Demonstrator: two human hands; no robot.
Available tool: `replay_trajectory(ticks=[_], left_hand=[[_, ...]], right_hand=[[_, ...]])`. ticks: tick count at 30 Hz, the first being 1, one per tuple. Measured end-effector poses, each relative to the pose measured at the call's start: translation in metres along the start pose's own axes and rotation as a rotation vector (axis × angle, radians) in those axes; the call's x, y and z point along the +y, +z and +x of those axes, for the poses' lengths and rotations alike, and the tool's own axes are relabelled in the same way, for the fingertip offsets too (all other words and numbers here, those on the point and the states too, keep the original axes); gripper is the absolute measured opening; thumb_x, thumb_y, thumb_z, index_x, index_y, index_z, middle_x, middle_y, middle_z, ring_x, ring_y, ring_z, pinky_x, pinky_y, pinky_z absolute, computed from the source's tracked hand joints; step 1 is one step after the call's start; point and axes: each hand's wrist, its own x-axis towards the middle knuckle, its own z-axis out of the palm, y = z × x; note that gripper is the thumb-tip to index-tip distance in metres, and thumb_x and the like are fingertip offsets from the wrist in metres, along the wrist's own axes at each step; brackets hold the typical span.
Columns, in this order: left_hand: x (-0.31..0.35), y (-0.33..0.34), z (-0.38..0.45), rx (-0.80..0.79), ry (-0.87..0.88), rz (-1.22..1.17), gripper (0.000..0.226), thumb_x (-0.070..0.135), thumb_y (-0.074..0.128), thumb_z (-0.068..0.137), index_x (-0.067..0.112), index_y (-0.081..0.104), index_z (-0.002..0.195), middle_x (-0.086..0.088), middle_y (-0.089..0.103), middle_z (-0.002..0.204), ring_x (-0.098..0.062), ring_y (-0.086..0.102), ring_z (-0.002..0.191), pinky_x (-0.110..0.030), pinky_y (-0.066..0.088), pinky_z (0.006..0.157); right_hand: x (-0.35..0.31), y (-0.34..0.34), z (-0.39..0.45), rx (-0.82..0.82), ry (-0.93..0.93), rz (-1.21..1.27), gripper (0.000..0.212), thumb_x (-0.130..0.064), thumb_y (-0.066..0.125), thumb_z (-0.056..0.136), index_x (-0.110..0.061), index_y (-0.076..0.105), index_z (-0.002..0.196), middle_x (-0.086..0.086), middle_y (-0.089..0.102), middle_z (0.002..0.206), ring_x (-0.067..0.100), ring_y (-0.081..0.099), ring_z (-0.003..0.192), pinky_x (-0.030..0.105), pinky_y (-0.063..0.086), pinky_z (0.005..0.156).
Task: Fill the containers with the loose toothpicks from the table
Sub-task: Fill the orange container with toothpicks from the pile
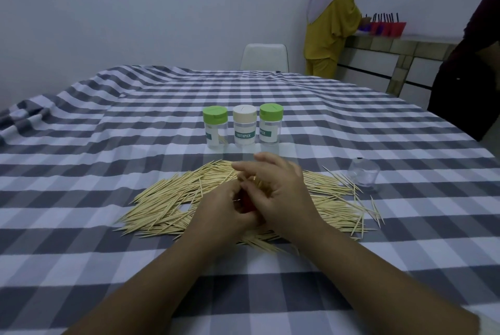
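Worktop [108, 145] under a grey-and-white checked cloth. Loose toothpicks [167, 204] lie in a wide flat pile on it, spread out to both sides of the fingers and under both hands.

Beyond the fingertips, three capped toothpick jars stand upright in a row, close together. Left green-lid jar [215, 127]: clear, a few toothpicks showing inside low down. Middle cream-lid jar [244, 125]: label reads TOOTHPICK, contents not readable. Right green-lid jar [270, 123]: label partly turned away, looks clear, contents cannot tell. A small clear plastic cup [363, 174] lies tipped over to the right of the fingers, at the pile's far right edge, nothing visible in it.

Both forearms reach in from the near edge, hands meeting over the pile's middle.

Right hand [281, 194]: back of hand up, fingers bent, thumb and forefinger pinching a small bunch of toothpicks; the other fingers arch loosely above the pile.

Left hand [224, 213]: fingers curled round a small red object [247, 204], mostly hidden between the two hands, so what it is cannot be told.
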Motion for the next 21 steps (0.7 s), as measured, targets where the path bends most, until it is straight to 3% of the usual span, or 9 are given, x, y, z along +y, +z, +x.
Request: replay_trajectory(ticks=[3,6,9,11,14,18,21], left_hand=[[0.001,0.000,0.000,0.013,0.017,-0.001,0.024,0.020,0.073,0.073,0.031,0.060,0.090,0.011,0.068,0.079,0.001,0.063,0.072,-0.015,0.049,0.062],[0.000,0.001,0.001,0.010,0.034,-0.036,0.032,0.020,0.075,0.071,0.038,0.060,0.092,0.012,0.070,0.085,0.001,0.065,0.078,-0.023,0.054,0.072],[0.001,0.001,0.000,-0.004,0.039,-0.082,0.050,0.024,0.080,0.069,0.049,0.056,0.105,0.014,0.068,0.099,-0.001,0.064,0.093,-0.027,0.054,0.084],[0.000,0.000,0.000,-0.009,0.027,-0.085,0.059,0.025,0.081,0.068,0.044,0.055,0.119,0.014,0.066,0.105,0.000,0.063,0.096,-0.025,0.053,0.087],[0.000,0.000,0.000,-0.019,0.025,-0.088,0.066,0.028,0.080,0.068,0.036,0.054,0.128,0.015,0.065,0.108,0.000,0.062,0.097,-0.022,0.053,0.087],[0.000,-0.001,-0.001,-0.034,0.021,-0.116,0.062,0.027,0.081,0.069,0.045,0.053,0.121,0.018,0.067,0.103,0.002,0.064,0.094,-0.018,0.053,0.083],[0.001,-0.002,-0.001,-0.025,0.020,-0.122,0.057,0.025,0.082,0.068,0.052,0.052,0.109,0.021,0.067,0.099,0.005,0.063,0.091,-0.017,0.052,0.082]], right_hand=[[0.002,0.003,0.000,0.041,-0.078,-0.060,0.031,-0.019,0.054,0.084,-0.027,0.068,0.111,-0.008,0.066,0.088,0.006,0.046,0.105,0.030,0.025,0.093],[0.006,0.002,0.001,0.038,-0.043,-0.071,0.030,-0.022,0.050,0.085,-0.023,0.071,0.106,-0.008,0.062,0.087,0.005,0.047,0.097,0.032,0.031,0.088],[0.008,-0.006,0.003,-0.067,0.113,-0.036,0.032,-0.024,0.047,0.089,-0.019,0.068,0.113,-0.010,0.060,0.102,-0.002,0.043,0.103,0.036,0.036,0.096],[0.009,-0.011,0.002,-0.163,0.215,-0.014,0.031,-0.026,0.046,0.096,-0.020,0.063,0.121,-0.007,0.061,0.120,-0.002,0.042,0.112,0.041,0.034,0.105],[0.007,-0.015,-0.002,-0.232,0.257,0.029,0.034,-0.030,0.043,0.098,-0.028,0.055,0.130,-0.006,0.059,0.128,0.008,0.048,0.120,0.038,0.038,0.104],[0.006,-0.018,-0.004,-0.277,0.262,0.077,0.045,-0.039,0.039,0.098,-0.043,0.029,0.142,-0.007,0.061,0.122,0.012,0.055,0.111,0.037,0.046,0.094],[0.007,-0.021,-0.004,-0.276,0.268,0.055,0.045,-0.042,0.037,0.097,-0.031,0.039,0.141,-0.005,0.058,0.128,0.011,0.050,0.119,0.040,0.041,0.101]])
